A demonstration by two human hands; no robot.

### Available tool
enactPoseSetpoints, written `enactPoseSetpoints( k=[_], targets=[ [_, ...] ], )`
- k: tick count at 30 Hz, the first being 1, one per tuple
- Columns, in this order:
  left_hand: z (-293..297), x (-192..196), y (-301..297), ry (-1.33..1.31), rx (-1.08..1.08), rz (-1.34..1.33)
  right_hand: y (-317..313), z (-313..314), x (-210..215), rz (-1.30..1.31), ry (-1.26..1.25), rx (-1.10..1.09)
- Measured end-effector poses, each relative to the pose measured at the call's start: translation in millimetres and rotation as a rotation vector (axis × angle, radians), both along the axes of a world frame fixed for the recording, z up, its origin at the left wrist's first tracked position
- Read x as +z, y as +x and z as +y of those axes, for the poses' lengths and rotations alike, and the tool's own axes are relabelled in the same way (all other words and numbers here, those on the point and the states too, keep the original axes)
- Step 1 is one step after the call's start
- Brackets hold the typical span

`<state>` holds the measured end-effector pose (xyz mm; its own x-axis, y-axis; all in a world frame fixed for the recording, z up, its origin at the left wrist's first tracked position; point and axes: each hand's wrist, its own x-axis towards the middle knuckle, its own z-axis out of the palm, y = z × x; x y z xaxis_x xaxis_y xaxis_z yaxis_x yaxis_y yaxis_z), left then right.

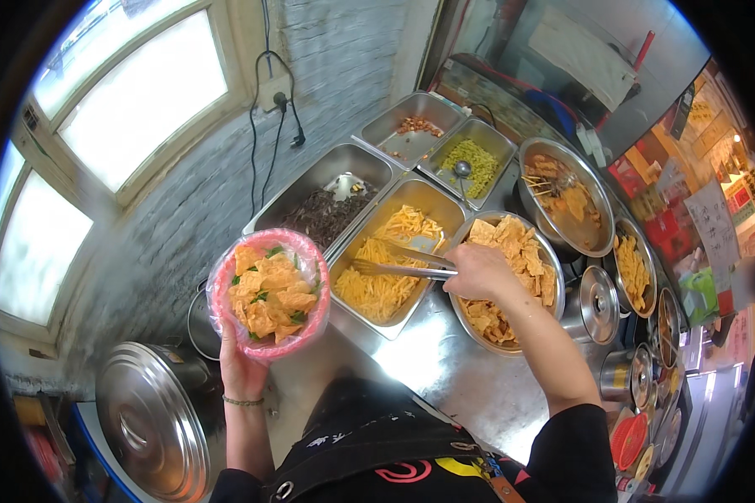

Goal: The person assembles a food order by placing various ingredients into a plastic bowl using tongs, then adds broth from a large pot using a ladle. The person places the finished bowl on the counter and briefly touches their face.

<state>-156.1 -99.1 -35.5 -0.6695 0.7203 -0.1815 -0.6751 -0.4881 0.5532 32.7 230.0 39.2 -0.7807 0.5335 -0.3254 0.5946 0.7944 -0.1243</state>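
My left hand [242, 369] is wrapped round the near side of a bowl [220, 293] lined with a pink plastic bag. Crisp golden fried pieces [270, 293] and bits of green leaf fill it. In my right hand [480, 272] is a pair of metal tongs [432, 272], whose tips reach over a steel tray of yellow shreds [376, 295]. Whether the tips pinch any shreds, I cannot tell. Below and beside my right wrist stands a round steel basin [562, 289] heaped with fried crisp sheets [520, 251].
Beyond are trays of dark shreds [331, 214], reddish bits [418, 126] and chopped green vegetable with a ladle [463, 169]. A pot of broth with skewers [575, 205] stands right, near lidded pots [597, 302]. A large lidded pot [147, 427] is at lower left. Cords [268, 101] hang on the wall.
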Motion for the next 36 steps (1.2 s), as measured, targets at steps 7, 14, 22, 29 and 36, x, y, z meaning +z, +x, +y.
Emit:
enactPoseSetpoints(
  k=[7,14,22,29,36],
  targets=[
    [21,-6,2,-0.023,-0.101,0.010,30,1,-11,0.108,-0.219,-0.154],
    [26,-6,1,-0.069,-0.164,-0.002,75,18,-19,0.390,-0.849,-0.494],
    [52,-13,11,-0.047,-0.228,0.022,99,3,72,0.563,-0.489,-0.328],
    [104,-19,42,-0.057,-0.310,0.066,120,-34,86,0.596,-0.102,-0.126],
    [124,-9,73,-0.032,-0.340,0.067,151,-41,94,0.511,-0.028,-0.169]
  ],
)
